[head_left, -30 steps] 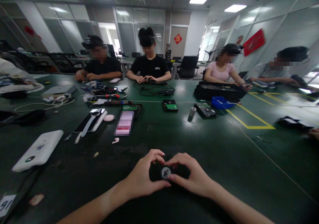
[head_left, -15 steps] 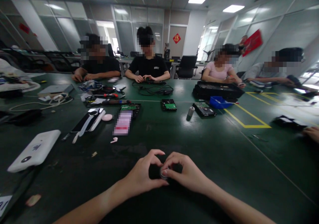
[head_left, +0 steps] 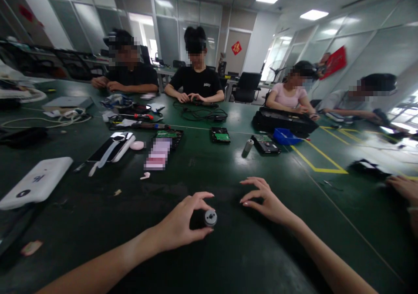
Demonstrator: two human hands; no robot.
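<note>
A small round metal part (head_left: pixel 210 217), grey with dark holes in its face, is gripped between the thumb and fingers of my left hand (head_left: pixel 183 222) near the front middle of the table. To its right, my right hand (head_left: pixel 266 200) is held over the table with its fingers apart and nothing in them. Farther back, a silver metal cylinder (head_left: pixel 247 148) stands beside a black hard drive (head_left: pixel 267 144). Another drive with a green board (head_left: pixel 220 135) lies left of the cylinder.
A blue tray (head_left: pixel 286 136) sits before a black casing (head_left: pixel 284 120). On the left are a phone (head_left: pixel 158 154), an earbud (head_left: pixel 145 176), a white power bank (head_left: pixel 35 183), a watch (head_left: pixel 112 148) and tools (head_left: pixel 140 124). Several people sit around the green table (head_left: pixel 202 180).
My right hand has let go of the round part and moved right and up, its fingers spreading. The part stays in my left hand, its face now showing. The view has tilted slightly.
</note>
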